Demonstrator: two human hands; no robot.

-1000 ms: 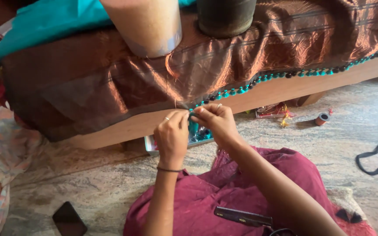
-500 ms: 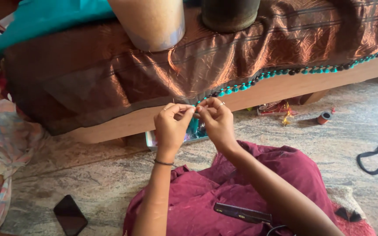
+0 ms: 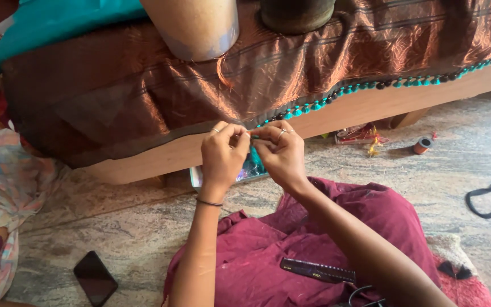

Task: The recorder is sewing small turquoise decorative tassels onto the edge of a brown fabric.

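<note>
Both hands pinch the teal tassel edging (image 3: 313, 106) of a crinkled copper-brown cloth (image 3: 143, 96) draped over a wooden ledge — the pinched bit is hidden between fingertips. Left hand (image 3: 223, 153) and right hand (image 3: 281, 152) meet, each grip pressed together on it. A black comb (image 3: 317, 270) lies on the maroon lap — a dark phone (image 3: 95, 277) on the stone floor.

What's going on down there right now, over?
Left hand and right hand pinched together on the teal tassel edge of the brown cloth. Nothing in the way.

Soft, even daylight; sharp overall.
Sheen on the brown fabric (image 3: 291, 68) at 12 to 2 o'clock; faint shadows beneath the bench edge.
</note>
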